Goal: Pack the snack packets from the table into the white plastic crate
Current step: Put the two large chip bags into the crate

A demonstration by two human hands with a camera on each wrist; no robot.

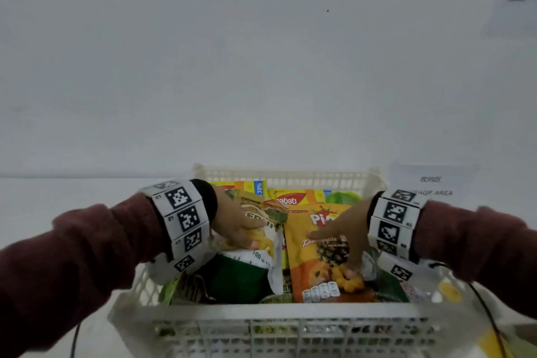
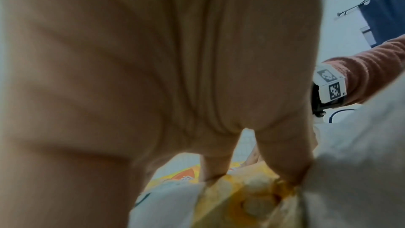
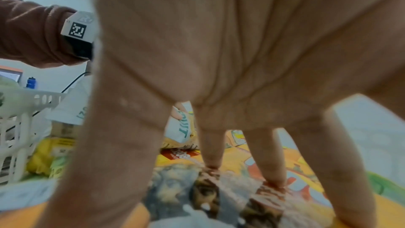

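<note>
The white plastic crate sits in front of me, filled with several snack packets. My left hand lies flat on a white and yellow packet at the crate's left, fingers straight and pressing down; in the left wrist view its fingertips dent the packet. My right hand presses with spread, straight fingers on the orange pineapple packet at centre right; the right wrist view shows its fingertips on that packet. A yellow packet with a red logo lies behind.
A dark green packet lies at the crate's front left and a green one at the back right. The crate stands on a white table against a white wall. A label sheet is on the table at right. Cables hang from both wrists.
</note>
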